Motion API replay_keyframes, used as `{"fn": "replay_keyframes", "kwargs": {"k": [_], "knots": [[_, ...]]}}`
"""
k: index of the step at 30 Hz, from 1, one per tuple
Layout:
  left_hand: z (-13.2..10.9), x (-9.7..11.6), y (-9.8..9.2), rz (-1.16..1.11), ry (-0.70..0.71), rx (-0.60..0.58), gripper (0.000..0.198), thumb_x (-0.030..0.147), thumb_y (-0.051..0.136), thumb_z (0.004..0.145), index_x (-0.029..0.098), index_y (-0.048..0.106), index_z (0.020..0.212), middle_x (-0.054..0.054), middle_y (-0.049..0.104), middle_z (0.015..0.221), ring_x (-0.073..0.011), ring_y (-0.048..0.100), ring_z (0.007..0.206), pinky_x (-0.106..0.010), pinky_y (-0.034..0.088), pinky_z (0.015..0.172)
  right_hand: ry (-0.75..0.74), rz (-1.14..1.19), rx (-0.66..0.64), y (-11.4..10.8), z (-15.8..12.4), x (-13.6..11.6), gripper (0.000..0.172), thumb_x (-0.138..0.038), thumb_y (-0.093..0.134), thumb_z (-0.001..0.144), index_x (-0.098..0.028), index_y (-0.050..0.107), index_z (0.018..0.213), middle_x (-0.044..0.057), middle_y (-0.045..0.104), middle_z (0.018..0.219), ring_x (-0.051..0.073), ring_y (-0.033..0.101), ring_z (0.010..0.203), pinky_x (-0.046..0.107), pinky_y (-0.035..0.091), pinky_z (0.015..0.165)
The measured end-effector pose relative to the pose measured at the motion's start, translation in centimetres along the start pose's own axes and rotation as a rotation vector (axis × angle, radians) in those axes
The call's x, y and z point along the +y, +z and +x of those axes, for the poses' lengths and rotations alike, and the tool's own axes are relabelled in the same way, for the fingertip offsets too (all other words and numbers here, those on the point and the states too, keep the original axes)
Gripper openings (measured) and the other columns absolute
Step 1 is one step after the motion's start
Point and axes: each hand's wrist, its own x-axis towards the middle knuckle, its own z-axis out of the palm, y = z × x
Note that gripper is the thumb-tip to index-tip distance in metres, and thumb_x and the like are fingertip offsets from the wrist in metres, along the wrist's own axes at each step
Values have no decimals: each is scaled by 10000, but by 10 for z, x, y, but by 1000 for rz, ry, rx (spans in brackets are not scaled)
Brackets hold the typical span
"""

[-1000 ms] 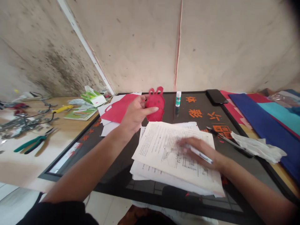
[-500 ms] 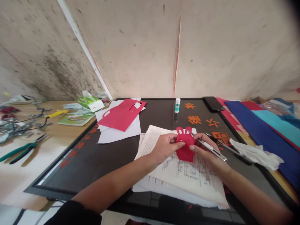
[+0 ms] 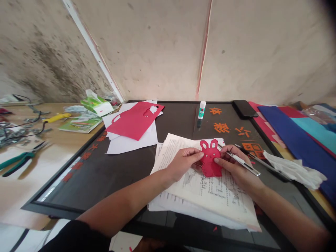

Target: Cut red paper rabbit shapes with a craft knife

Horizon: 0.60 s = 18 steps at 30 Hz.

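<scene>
Head view. What's the grip?

I see a black board [image 3: 86,182], printed papers [image 3: 207,199] on it. Red paper rabbit [image 3: 210,159] sits over the papers, narrowly pinched by left hand [image 3: 183,162]; right hand [image 3: 236,166] grips a craft knife [image 3: 243,162], touching the rabbit.

Stained plaster walls [image 3: 157,45] back a wooden table [image 3: 63,147].

Blk framed board [image 3: 78,178] on wood table [image 3: 56,140]: printed papers [image 3: 223,206], glue stick [image 3: 202,110], phone [image 3: 244,108].
</scene>
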Motion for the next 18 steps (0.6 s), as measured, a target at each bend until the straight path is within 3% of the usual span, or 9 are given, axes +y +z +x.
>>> {"fn": "replay_keyframes", "kwargs": {"k": [6, 11, 15, 18], "knots": [[3, -4, -2, -59, 49, 86, 349, 462, 774, 738, 151, 625, 789, -21, 656, 758, -130, 635, 678, -275, 564, 651, -70, -39, 46, 0, 0, 1, 299, -254, 845, 718, -244, 590, 874, -43, 541, 769, 98, 482, 684, 207, 404, 605], [2, -3, 0, -45, 39, 35, 401, 516, 761, 743, 140, 646, 822, -46, 670, 782, -153, 641, 692, -314, 560, 682, -103, -96, 44, 1, -1, 1, 283, -266, 832, 737, -241, 584, 871, -39, 537, 772, 103, 485, 684, 219, 403, 610], [-1, -2, 2, 5, 30, 18, 351, 410, 846, 663, 118, 669, 749, -48, 671, 751, -144, 628, 678, -290, 536, 676, -71, -84, -23, 2, -3, -1, 271, -269, 820, 753, -244, 589, 893, -32, 561, 792, 110, 512, 709, 229, 431, 640], [-2, -3, 2, 8, 31, 37, 327, 409, 820, 689, 126, 659, 707, -37, 657, 715, -132, 613, 643, -272, 519, 635, -51, -70, -34, 2, -4, -1, 274, -266, 823, 750, -247, 593, 898, -31, 579, 788, 111, 526, 704, 230, 443, 637]]}}
